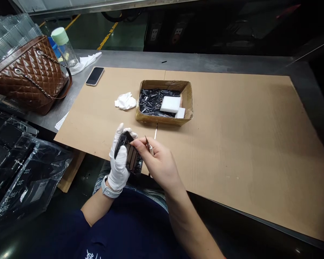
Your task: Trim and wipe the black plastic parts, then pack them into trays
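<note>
My left hand (119,162), in a white glove, grips a black plastic housing (132,156) from its left side and tilts it up over the table's near edge. Ribs and slots show on the face turned toward my right hand. Bare, my right hand (158,160) has a small pointed tool (149,146) with a dark tip and a pale part held among its fingers. The thumb and forefinger of that hand are pinched together at the housing's upper face; whether a small piece is between them is hidden. Beyond the hands stands a cardboard box (164,118) holding many thin black strips (152,100).
White foam blocks (170,104) lie in the box. A crumpled white glove (125,101) and a phone (95,76) rest on the cardboard sheet (245,144). At the left are a brown handbag (29,75), a bottle (64,45) and plastic-wrapped black trays (21,172).
</note>
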`<action>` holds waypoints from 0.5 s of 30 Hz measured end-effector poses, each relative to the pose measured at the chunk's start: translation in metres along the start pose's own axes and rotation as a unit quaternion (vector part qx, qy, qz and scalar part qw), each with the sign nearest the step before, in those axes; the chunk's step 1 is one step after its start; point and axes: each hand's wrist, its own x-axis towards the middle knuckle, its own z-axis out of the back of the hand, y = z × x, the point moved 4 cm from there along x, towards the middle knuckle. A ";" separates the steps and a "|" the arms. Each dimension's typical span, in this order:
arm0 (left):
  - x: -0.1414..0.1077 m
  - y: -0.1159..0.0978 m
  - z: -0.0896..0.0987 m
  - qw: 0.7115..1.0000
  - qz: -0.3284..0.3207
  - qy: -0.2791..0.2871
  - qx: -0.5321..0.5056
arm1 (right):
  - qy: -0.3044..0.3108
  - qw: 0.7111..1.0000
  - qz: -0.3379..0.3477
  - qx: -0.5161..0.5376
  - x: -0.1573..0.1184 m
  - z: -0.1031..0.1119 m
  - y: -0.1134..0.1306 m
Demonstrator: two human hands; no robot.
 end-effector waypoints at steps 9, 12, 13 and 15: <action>0.007 0.006 0.007 0.998 0.037 -0.050 -0.032 | 0.005 1.000 -0.022 -0.014 0.003 -0.006 -0.010; 0.012 0.001 0.008 0.989 0.097 -0.069 -0.086 | -0.060 0.995 -0.041 -0.067 0.006 0.014 -0.031; 0.016 -0.002 0.009 0.984 0.123 -0.068 -0.107 | -0.084 0.990 -0.050 -0.100 0.009 0.024 -0.041; 0.026 -0.010 0.014 0.977 0.146 -0.064 -0.139 | -0.121 0.974 -0.071 -0.175 0.015 0.044 -0.065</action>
